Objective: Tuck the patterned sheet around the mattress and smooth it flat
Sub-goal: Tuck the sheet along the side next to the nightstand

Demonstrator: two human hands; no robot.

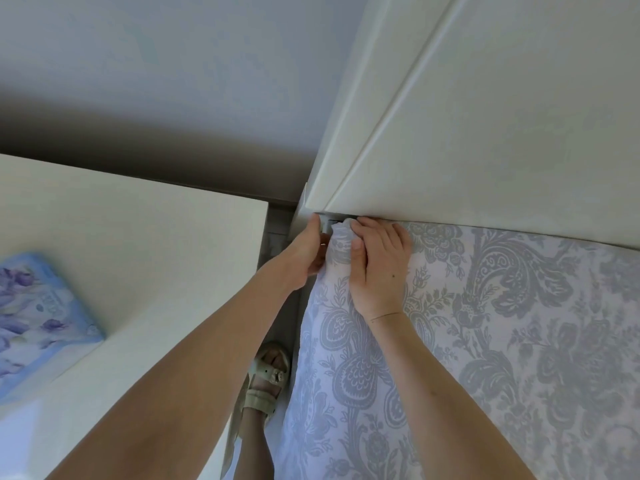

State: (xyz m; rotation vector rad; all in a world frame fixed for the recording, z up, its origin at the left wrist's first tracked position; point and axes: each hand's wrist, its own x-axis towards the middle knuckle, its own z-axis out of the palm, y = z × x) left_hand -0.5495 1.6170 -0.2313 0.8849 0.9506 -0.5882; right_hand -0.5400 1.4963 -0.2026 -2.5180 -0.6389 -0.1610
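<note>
Firmly, with right hand (377,268) spread flat on the sheet (502,323) at the far left corner beside the headboard (485,133) and left hand (306,252) gripping the bunched edge, pull down taut, stuff the bunch into the gap, avoid trapped folds.

A narrow gap between white cabinet (138,237) and patterned sheet (485,341) admits my left hand (306,251); the headboard (485,133) blocks ahead.
</note>
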